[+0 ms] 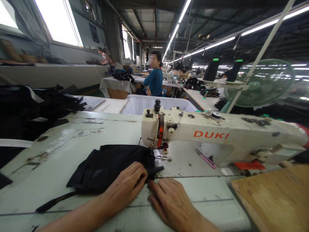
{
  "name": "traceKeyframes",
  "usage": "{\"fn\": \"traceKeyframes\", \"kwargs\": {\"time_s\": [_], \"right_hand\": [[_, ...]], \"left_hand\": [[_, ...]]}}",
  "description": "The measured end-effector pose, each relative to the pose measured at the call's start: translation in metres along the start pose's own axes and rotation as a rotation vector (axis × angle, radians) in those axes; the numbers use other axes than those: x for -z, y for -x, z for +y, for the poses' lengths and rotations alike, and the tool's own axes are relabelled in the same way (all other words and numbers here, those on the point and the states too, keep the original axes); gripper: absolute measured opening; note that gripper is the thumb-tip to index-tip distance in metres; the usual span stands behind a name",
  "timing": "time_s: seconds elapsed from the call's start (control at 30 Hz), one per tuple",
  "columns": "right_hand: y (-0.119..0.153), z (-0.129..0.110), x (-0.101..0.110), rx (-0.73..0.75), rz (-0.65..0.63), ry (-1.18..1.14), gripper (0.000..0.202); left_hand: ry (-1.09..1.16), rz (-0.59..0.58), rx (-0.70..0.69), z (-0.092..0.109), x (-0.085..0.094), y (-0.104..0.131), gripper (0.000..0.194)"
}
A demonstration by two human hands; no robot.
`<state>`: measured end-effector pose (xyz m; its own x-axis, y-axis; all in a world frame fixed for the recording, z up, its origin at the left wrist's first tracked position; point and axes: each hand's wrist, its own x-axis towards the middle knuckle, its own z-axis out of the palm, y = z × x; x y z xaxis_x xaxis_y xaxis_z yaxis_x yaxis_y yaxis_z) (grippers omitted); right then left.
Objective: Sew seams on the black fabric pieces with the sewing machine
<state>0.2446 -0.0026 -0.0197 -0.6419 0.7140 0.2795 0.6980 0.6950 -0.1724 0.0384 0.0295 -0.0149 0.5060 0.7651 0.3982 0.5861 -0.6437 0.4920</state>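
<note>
So there's a piece of black fabric lying on the pale sewing table, bunched up a bit, with its right edge running up to the presser foot of a white DUKI sewing machine. The left hand sits on the near right corner of the cloth, fingers curled and close together, tips pressing down on the fabric's edge. The right hand lies flat on the table just beside it, fingers held together and pointing left toward the cloth, with the fingertips right at the fabric edge; I can't tell if it's actually pinching anything. The two hands almost touch.

A black strap-like strip trails off the near left of the cloth. To the right of the needle, pink-handled snips lie on the table, and a plywood board sits near right. Farther off there's a white bin behind the machine, a green fan at the right, and a person in a teal top standing far back
</note>
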Motion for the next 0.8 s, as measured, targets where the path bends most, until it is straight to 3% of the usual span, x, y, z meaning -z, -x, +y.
{"fn": "traceKeyframes", "kwargs": {"time_s": [0.43, 0.8], "right_hand": [[0.0014, -0.0006, 0.0026, 0.005, -0.036, 0.032, 0.034], [0.0001, 0.0005, 0.0048, 0.047, -0.067, 0.037, 0.021]], "left_hand": [[0.011, -0.013, -0.041, -0.0019, -0.0003, 0.0051, 0.014], [-0.149, -0.027, -0.285, -0.0012, 0.0015, 0.0028, 0.017]]}}
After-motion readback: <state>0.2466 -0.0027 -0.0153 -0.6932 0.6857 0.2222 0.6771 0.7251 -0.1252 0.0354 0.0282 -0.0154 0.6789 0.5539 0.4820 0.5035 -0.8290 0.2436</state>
